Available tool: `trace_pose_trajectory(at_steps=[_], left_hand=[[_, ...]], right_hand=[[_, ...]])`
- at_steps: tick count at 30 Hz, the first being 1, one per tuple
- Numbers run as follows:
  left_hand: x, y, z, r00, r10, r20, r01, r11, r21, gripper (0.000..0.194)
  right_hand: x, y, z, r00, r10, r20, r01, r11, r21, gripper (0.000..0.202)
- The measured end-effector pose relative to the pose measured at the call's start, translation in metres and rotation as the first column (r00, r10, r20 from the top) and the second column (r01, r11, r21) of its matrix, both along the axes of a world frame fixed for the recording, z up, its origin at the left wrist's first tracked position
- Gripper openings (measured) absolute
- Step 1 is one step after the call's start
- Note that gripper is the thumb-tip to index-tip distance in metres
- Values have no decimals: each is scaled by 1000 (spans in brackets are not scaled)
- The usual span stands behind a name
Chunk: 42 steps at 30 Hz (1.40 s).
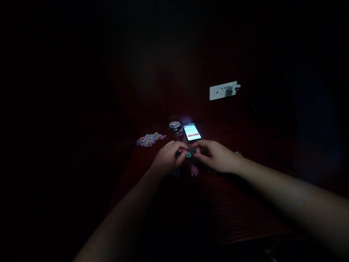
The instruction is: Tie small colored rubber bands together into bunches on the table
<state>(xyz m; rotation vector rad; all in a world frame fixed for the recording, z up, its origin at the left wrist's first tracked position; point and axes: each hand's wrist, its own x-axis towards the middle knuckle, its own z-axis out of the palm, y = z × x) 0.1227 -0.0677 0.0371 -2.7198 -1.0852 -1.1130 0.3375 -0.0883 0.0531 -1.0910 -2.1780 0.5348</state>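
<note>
My left hand [168, 157] is closed in a pinch, its thumb and forefinger tips at a small green rubber band [189, 155]. The band looks like a ring and seems held at the thumb tip, though the dim light blurs the contact. Facing it from the right, my right hand [214, 154] has its thumb and forefinger apart, with the other fingers curled and nothing clear between them. Below the hands lies a small pile of pink rubber bands [194, 170]. Dark bluish bands [176, 173] sit beneath my left wrist, hard to make out.
A larger heap of mixed-colour rubber bands [149, 139] rests at the table's left. Behind my hands stand a lidded clear jar [175, 128] and a lit phone [192, 133]. Pale bands [238, 154] lie beyond my right wrist. A wall socket [223, 90] holds a plug.
</note>
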Motion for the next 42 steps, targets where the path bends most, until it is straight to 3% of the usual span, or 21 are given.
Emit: trace_pose_trajectory(at_steps=[3, 6, 12, 16, 26, 42], left_hand=[[0, 0, 0, 1000, -13, 0, 13, 1000, 11, 10], [2, 0, 0, 999, -33, 4, 32, 999, 20, 10], [2, 1, 0, 1000, -25, 8, 25, 1000, 2, 14], [0, 3, -1, 1000, 1, 8, -1, 1000, 1, 14], [-6, 7, -5, 999, 29, -28, -29, 999, 21, 11], [-10, 12, -6, 998, 25, -61, -24, 1000, 4, 10]], right_hand=[[-12, 4, -6, 998, -51, -36, 52, 998, 24, 16], [-12, 8, -14, 997, -59, -57, 62, 997, 40, 19], [4, 14, -22, 996, -56, -64, 54, 998, -30, 27], [20, 24, -26, 998, -62, 3, 62, 998, 33, 27], [49, 31, -9, 944, 83, 320, -106, 993, 56, 19], [53, 33, -11, 924, 204, 323, -190, 979, -76, 16]])
